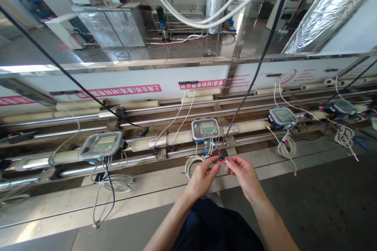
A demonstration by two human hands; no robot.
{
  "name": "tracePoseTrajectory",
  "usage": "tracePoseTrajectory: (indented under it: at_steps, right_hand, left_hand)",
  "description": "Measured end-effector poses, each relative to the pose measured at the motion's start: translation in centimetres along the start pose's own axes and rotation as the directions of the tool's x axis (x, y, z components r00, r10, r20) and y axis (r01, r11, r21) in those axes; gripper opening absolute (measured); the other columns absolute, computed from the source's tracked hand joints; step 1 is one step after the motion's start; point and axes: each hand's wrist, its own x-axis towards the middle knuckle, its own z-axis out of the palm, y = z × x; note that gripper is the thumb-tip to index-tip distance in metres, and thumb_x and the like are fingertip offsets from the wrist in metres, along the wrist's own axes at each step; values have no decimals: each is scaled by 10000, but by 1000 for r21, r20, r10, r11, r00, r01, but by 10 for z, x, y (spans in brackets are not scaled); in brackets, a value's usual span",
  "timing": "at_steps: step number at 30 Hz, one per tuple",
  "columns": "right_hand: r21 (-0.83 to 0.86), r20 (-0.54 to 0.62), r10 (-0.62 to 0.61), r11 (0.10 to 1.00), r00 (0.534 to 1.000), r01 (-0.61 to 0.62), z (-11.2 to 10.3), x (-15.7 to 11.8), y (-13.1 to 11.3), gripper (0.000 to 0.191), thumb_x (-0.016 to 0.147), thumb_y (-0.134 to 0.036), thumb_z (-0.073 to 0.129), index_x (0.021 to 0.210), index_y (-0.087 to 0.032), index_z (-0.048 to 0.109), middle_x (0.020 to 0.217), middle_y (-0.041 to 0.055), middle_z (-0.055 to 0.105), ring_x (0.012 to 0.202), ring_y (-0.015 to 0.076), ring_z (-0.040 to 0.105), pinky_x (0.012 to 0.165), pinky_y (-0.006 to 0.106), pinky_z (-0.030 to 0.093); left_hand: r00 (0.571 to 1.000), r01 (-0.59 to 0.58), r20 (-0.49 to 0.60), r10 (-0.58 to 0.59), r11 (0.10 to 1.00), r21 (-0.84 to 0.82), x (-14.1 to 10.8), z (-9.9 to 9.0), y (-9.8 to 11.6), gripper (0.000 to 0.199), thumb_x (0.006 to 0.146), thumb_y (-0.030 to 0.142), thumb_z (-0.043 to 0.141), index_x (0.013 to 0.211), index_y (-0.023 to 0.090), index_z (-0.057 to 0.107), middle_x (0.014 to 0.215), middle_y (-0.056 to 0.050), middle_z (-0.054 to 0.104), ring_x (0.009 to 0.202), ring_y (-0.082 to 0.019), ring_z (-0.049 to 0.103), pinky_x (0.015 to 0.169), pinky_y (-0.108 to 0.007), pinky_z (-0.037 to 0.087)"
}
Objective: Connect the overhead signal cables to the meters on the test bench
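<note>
Both my hands meet low in the middle of the head view, in front of the meter there. My left hand (202, 178) pinches a small black connector (221, 158), which shows a bit of red, at the lower end of a hanging black cable (246, 94). From the other side, the thumb and fingers of my right hand (243, 172) close on the same connector. A small dark tip pokes out below the right fingers. Just behind stands a meter with a clear cover and a display (206, 128). Its coiled white wires (191, 166) hang partly behind my left hand.
More meters stand along the pipe line, one at left (101, 144) and one at right (282, 116), with coiled wires hanging over the metal ledge (153, 190). Another black cable (59, 68) slants down at left. White cables (203, 23) loop overhead. A low white panel (118, 80) runs behind.
</note>
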Motion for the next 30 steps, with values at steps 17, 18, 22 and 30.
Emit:
tracePoseTrajectory:
  at_steps: [17,18,22,30]
  right_hand:
    - [-579,-81,-506,725,858,373,2,-10,6,263,834,-372,543,1005,-184,610,897,77,671,605,133,552,655,301,480]
    - [-622,-7,-561,651,828,435,5,-13,7,276,847,-341,528,1071,-194,593,975,86,668,617,132,570,672,302,491]
    - [-602,273,-500,578,822,552,12,-15,13,258,887,-273,479,1119,-213,574,980,63,701,752,159,664,701,275,516]
    - [-612,341,-464,550,818,568,21,-5,9,164,887,-289,491,847,-218,633,760,17,663,669,146,621,619,247,459]
  left_hand:
    - [983,135,-115,-143,988,-80,-5,2,-1,203,786,309,546,648,161,562,570,2,531,507,-136,464,487,-229,360]
    - [988,100,-118,-100,995,-12,-7,1,4,200,808,278,505,653,167,566,577,3,532,520,-139,473,499,-231,363]
    - [989,-55,-118,89,962,267,-15,-8,14,215,875,193,432,724,189,585,643,1,558,603,-152,510,579,-249,361]
    - [960,-144,-149,236,875,462,-17,-20,10,122,891,184,538,770,193,548,767,-16,604,712,-176,566,654,-255,405]
